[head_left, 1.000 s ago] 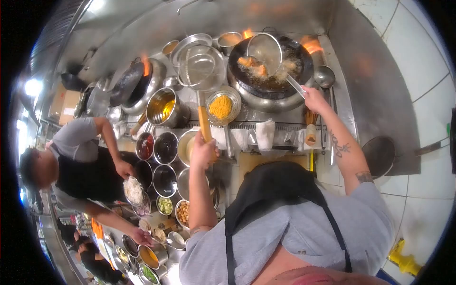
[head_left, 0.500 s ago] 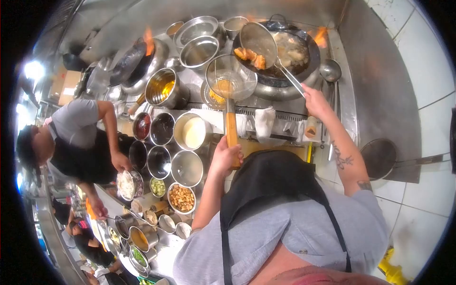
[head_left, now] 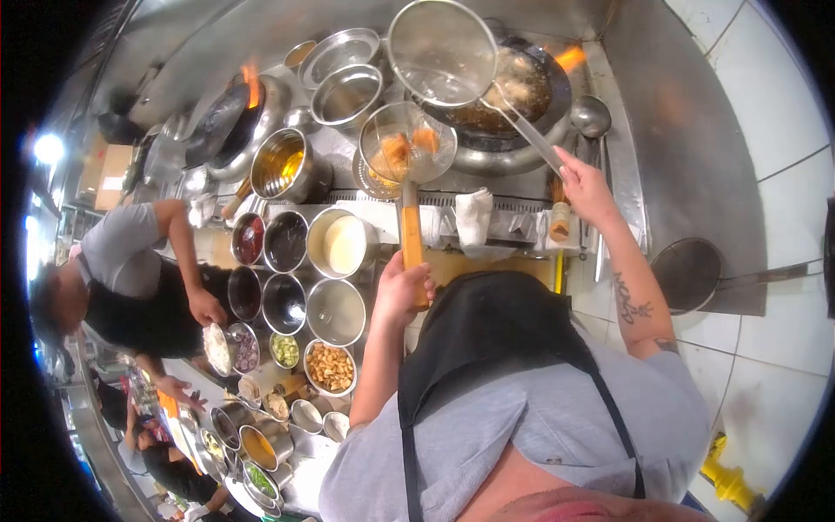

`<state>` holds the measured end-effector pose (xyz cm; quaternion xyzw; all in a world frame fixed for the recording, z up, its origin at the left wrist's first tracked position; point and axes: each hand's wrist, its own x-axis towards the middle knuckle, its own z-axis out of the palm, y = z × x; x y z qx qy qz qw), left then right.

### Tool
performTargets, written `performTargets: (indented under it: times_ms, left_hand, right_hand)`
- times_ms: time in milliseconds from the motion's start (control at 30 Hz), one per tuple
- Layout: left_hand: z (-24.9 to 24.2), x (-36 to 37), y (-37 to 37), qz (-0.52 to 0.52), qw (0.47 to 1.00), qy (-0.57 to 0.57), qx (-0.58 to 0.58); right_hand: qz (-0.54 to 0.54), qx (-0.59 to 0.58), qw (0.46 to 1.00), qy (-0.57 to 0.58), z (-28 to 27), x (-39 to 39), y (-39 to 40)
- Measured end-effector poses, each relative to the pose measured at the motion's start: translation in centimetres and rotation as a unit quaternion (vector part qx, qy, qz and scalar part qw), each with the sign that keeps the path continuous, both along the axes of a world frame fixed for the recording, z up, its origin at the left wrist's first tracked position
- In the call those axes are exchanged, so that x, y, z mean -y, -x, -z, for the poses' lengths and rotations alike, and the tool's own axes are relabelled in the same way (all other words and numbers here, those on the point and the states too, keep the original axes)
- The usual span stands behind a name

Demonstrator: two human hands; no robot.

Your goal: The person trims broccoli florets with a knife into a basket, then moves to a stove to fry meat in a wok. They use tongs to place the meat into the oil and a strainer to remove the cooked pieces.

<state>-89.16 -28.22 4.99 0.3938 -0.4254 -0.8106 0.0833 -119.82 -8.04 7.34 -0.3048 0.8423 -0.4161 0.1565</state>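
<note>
My left hand (head_left: 402, 289) is closed around the wooden handle of a mesh strainer (head_left: 383, 129). Orange-brown fried pieces (head_left: 397, 150) lie in its basket, which hangs over a perforated metal bowl (head_left: 370, 184). My right hand (head_left: 593, 190) grips the metal handle of a larger skimmer (head_left: 442, 54). That mesh basket is tilted above the left side of a wok (head_left: 500, 139), and no food shows in it. Pale food bubbles in the oil (head_left: 522, 83) inside the wok, with flame at its far right edge.
Left of me stand several metal pots (head_left: 339, 242), plus a bowl of nuts (head_left: 330, 367). A pot of yellow oil (head_left: 283, 165) sits nearer the stove. A ladle (head_left: 591, 117) rests right of the wok. A co-worker (head_left: 130, 287) at the left holds a white-filled bowl (head_left: 217, 350).
The right skimmer has moved left and tipped; the fried pieces once in it now lie in the left strainer. The co-worker's lower hand has opened, and the white-filled bowl has tilted.
</note>
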Motion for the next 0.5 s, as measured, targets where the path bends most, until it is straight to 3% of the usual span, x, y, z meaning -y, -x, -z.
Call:
performTargets:
  times_ms: [67,167,367,500]
  left_hand:
    - [0.1,0.1,-0.3,-0.001,1.0,-0.019,-0.009]
    - [0.5,-0.1,-1.0,0.011,0.999,-0.029,-0.02]
    - [0.0,-0.6,-2.1,0.012,1.0,-0.014,-0.02]
    - [-0.2,-0.6,-2.5,0.01,0.999,-0.006,-0.03]
  right_hand:
    - [0.025,-0.069,0.997,0.039,2.1,0.3,1.4]
    - [0.091,-0.134,0.987,-0.024,2.7,1.9,3.3]
    - [0.094,-0.11,0.963,-0.227,3.3,5.5,5.8]
    - [0.056,-0.114,0.974,-0.189,3.5,6.7,6.1]
